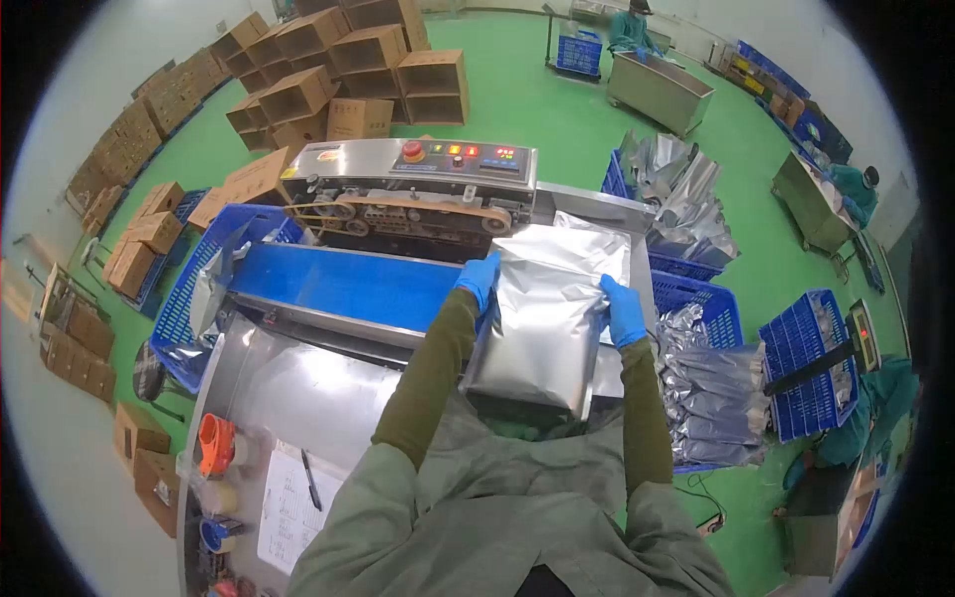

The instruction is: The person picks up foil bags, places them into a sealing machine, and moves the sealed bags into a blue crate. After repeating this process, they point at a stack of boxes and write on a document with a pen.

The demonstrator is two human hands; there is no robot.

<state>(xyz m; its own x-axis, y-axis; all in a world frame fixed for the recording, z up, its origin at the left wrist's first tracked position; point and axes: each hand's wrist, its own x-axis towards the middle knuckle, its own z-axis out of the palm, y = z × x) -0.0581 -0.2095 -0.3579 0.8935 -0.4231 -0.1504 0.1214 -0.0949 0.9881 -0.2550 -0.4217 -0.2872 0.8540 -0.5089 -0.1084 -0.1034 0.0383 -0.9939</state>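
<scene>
A large silver foil bag [542, 318] hangs upright in front of me, its lower end near my apron. My left hand [478, 280], in a blue glove, grips the bag's upper left edge. On the opposite edge, my gloved right hand [623, 310] holds it too. Behind its top, another silver foil bag [597, 249] lies partly hidden on the metal surface. Just left of the bag is the blue conveyor belt [343, 289] of a band sealing machine [408, 164], which has a red knob and lit red displays.
Blue crates [711, 298] of silver bags stand at my right. Another blue crate [184, 338] stands past the belt's left end. A steel table [298, 368] carries a paper sheet [288, 507], a pen [311, 482] and tape dispensers [216, 445]. Cardboard boxes [298, 95] are stacked behind; several people work farther right.
</scene>
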